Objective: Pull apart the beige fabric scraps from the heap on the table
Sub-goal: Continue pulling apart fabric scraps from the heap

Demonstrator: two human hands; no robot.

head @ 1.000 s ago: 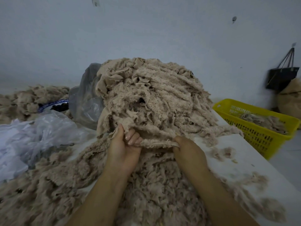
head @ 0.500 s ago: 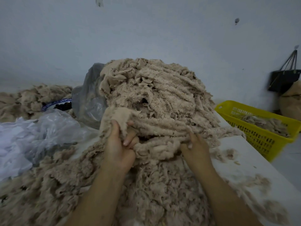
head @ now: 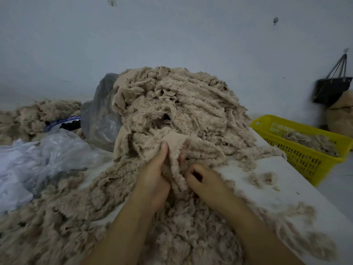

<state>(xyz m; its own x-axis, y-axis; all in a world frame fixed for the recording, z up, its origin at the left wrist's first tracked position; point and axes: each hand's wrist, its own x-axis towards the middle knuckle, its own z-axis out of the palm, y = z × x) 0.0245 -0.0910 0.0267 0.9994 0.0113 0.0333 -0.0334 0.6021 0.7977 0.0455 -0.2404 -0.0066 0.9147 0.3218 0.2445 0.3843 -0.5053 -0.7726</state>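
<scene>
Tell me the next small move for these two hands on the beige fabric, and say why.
Probably pinch the fluffy edge of the scrap with the right hand and draw it rightward, away from the left hand. The left hand grips the scrap at the front of the heap, thumb on its smooth backing; the right fingers curl against the edge, but a firm hold isn't clear.

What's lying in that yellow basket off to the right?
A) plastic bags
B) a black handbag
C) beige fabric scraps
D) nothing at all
C: a small pile of beige fabric scraps lies inside the yellow basket.
</scene>
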